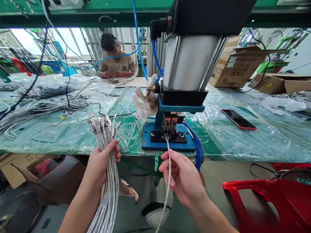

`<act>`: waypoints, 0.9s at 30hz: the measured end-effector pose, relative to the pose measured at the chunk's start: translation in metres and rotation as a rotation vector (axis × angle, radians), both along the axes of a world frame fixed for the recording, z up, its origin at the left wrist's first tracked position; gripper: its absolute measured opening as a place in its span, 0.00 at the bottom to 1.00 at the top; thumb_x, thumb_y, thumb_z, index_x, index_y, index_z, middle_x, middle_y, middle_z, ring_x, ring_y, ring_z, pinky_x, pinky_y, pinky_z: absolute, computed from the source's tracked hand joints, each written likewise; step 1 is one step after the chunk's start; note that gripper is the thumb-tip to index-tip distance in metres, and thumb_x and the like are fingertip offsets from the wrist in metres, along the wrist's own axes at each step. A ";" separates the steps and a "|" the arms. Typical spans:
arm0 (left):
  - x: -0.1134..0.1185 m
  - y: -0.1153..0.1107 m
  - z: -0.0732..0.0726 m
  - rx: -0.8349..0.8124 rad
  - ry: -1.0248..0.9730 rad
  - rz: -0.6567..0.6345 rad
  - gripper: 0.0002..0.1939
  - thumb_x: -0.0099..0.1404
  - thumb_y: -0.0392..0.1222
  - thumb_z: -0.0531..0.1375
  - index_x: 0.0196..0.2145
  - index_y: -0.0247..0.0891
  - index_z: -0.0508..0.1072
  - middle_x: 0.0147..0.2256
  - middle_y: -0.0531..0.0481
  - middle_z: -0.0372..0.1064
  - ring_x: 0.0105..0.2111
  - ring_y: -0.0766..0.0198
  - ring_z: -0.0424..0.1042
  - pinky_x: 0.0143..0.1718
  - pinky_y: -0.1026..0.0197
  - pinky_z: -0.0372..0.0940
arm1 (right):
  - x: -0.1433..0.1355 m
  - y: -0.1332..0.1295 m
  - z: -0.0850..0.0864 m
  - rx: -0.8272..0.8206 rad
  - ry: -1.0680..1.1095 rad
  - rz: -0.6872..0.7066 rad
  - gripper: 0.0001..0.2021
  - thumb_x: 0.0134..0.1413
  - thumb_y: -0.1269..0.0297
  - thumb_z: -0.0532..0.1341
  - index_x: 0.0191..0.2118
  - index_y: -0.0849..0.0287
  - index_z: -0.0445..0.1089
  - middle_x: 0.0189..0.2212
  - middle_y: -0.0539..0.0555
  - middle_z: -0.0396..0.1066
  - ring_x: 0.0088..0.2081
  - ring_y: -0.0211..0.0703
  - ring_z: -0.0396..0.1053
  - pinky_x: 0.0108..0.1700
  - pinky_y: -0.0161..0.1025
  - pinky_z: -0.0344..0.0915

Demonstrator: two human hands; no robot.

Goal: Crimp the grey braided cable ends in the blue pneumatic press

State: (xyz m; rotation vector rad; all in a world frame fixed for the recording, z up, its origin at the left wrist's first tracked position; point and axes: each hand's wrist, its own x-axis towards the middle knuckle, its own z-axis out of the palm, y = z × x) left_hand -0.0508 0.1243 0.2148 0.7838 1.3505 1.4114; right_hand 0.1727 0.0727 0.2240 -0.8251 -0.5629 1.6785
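Observation:
My left hand (103, 161) is wrapped round a thick bundle of silvery braided cables (110, 181), whose metal and clear connector ends fan out above the fist. Between thumb and fingers, my right hand (181, 173) pinches a single braided cable (168, 161). That cable's forked metal end (166, 136) sits in the black jaw area of a pneumatic press (173, 124) with a blue base and a silver cylinder. A stained white cloth or glove (145, 103) hangs at the press's left side.
A plastic-covered green table (126, 139) bears loose cables (60, 105) on the left and a phone (238, 119) on the right. Cardboard boxes (236, 66) stand behind. Across the table sits a person (118, 66) holding cables. A red stool (267, 200) is at lower right.

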 end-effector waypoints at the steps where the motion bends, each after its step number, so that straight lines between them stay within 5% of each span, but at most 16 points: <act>1: 0.000 0.001 0.000 -0.001 0.008 -0.009 0.19 0.51 0.50 0.70 0.35 0.33 0.74 0.22 0.55 0.69 0.19 0.69 0.68 0.18 0.68 0.64 | 0.000 0.001 0.001 -0.001 0.014 0.001 0.14 0.56 0.56 0.63 0.32 0.65 0.72 0.21 0.54 0.76 0.10 0.30 0.60 0.11 0.26 0.57; 19: -0.002 0.003 -0.001 -0.022 0.053 -0.012 0.18 0.52 0.49 0.70 0.33 0.33 0.74 0.23 0.52 0.70 0.21 0.67 0.70 0.18 0.68 0.66 | 0.000 0.022 0.024 -0.200 0.300 0.046 0.17 0.67 0.69 0.50 0.31 0.66 0.72 0.24 0.55 0.78 0.14 0.30 0.67 0.16 0.25 0.64; 27: -0.002 0.004 -0.003 -0.007 0.063 0.004 0.18 0.52 0.49 0.70 0.33 0.32 0.74 0.23 0.51 0.70 0.21 0.66 0.70 0.17 0.68 0.66 | 0.003 0.036 0.017 -0.200 0.335 0.038 0.15 0.66 0.70 0.51 0.32 0.68 0.72 0.20 0.52 0.74 0.13 0.28 0.63 0.14 0.26 0.61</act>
